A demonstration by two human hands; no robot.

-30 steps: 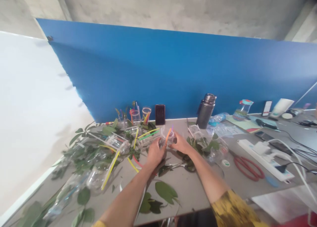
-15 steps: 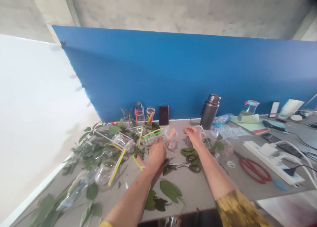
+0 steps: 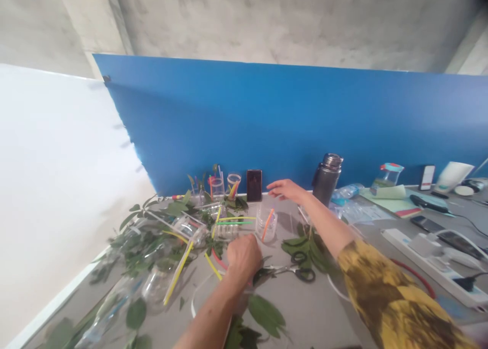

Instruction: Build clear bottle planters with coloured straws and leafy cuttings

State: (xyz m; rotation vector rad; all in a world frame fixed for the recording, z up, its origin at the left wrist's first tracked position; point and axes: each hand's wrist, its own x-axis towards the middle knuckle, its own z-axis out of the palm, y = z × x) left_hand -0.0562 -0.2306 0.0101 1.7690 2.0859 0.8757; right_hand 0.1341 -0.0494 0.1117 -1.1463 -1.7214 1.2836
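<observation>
My left hand (image 3: 244, 255) is curled downward over the grey tabletop, just in front of a transparent plastic cup (image 3: 266, 226) holding an orange straw. The fingers hide whatever may lie under them. Beside it are black-handled scissors (image 3: 292, 271) and a loose yellow straw (image 3: 212, 266). My right hand (image 3: 285, 190) reaches toward the far table edge with its fingers apart, holding nothing. It is nearest to a dark steel flask (image 3: 326, 179). Below that arm lies a bunch of green leaves (image 3: 307, 248).
Cut plastic bottles (image 3: 188, 227), leafy stems and coloured straws crowd the table's left side. A dark phone (image 3: 253, 185) stands against the blue board (image 3: 244, 125). A white power strip (image 3: 427, 257) and cables lie at the right.
My right hand has left the cup and moved right and farther back, now stretched toward the flask. My left hand has dropped nearer the scissors. The cup stands on the table.
</observation>
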